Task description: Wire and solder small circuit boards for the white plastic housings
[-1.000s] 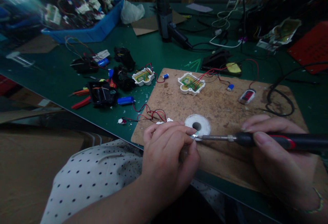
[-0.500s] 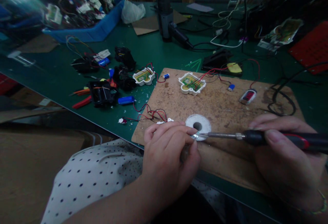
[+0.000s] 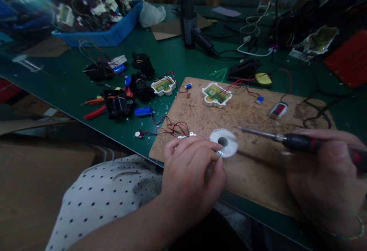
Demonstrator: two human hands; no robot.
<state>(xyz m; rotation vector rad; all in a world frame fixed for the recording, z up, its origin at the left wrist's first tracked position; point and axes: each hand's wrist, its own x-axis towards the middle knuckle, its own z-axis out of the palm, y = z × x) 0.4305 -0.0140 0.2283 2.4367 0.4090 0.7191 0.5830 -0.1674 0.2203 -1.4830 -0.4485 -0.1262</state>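
My left hand (image 3: 192, 170) is closed near the front edge of the brown board (image 3: 252, 167), its fingertips pinching a small shiny green piece (image 3: 220, 152) beside a white spool (image 3: 226, 138). Most of that piece is hidden by the fingers. A white edge and red and black wires (image 3: 172, 126) show just behind the knuckles. In my right hand (image 3: 327, 178) is a soldering iron (image 3: 301, 142) with a black and red handle. Its metal tip points left, above the board and apart from the piece. My right fingers are blurred.
A circuit board in a white housing (image 3: 216, 95) and a red-windowed part (image 3: 278, 110) lie farther back. Black parts (image 3: 117, 103), pliers (image 3: 96, 112) and a blue cylinder (image 3: 143, 111) are at left. A blue bin (image 3: 100, 38) and a hot-air tool (image 3: 187, 25) stand behind.
The soldering iron has moved up and right, its tip away from the piece in my left hand. The view has shifted slightly; my left hand keeps its pinch.
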